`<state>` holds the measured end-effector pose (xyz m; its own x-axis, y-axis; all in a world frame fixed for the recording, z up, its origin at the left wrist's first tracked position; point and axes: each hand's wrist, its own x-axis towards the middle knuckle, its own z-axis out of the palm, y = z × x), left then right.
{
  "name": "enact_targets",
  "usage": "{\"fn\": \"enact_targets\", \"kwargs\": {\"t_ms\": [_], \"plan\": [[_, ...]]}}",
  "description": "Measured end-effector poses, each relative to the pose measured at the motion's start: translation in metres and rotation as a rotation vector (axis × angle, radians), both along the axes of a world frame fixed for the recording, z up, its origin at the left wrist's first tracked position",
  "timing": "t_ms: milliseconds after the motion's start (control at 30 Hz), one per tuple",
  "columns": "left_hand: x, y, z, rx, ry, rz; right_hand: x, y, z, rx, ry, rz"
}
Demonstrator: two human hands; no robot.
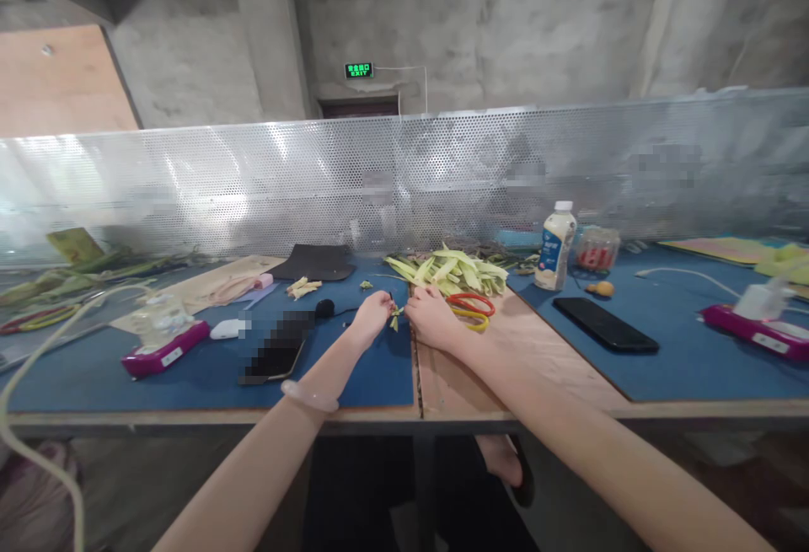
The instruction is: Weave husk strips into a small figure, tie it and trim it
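Between my two hands is a small knotted piece of pale green leaf strip (396,317), held just above the table. My left hand (374,318), with a pale bangle (311,396) on its wrist, pinches it from the left. My right hand (432,316) is closed at its right side, fingertips on it; their exact grip is too small to make out. Behind my right hand lies a heap of pale green leaf strips (458,270). Scissors with red and yellow handles (475,306) rest beside that hand, partly hidden by it.
A phone (278,354), a black round object (324,308) and a purple power strip (168,350) lie left. Right are a milk bottle (556,247), another phone (605,324), a jar (597,249) and a second purple strip (755,331). A perforated metal screen (284,185) stands behind.
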<state>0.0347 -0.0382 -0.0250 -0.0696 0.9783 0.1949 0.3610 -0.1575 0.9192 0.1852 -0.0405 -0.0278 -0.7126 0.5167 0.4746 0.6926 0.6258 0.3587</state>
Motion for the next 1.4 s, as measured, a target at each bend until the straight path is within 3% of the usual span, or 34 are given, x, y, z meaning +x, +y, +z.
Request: {"fn": "enact_targets", "kwargs": {"t_ms": [367, 600, 800, 1100, 1400], "plan": [[-0.003, 0.004, -0.005, -0.042, 0.126, -0.069, 0.004, 0.004, 0.001, -0.009, -0.026, 0.039], [-0.003, 0.005, -0.004, -0.016, 0.126, -0.139, 0.008, 0.008, -0.009, -0.129, 0.237, 0.025], [-0.003, 0.009, 0.003, 0.168, 0.119, -0.097, 0.01, 0.016, -0.003, -0.387, 0.686, 0.06], [0.001, 0.003, -0.002, 0.361, 0.253, -0.202, 0.014, 0.026, -0.005, -0.906, 1.204, 0.299], [0.001, 0.006, -0.001, 0.405, 0.241, -0.241, 0.012, 0.024, -0.004, -1.143, 1.389, 0.472]]}}
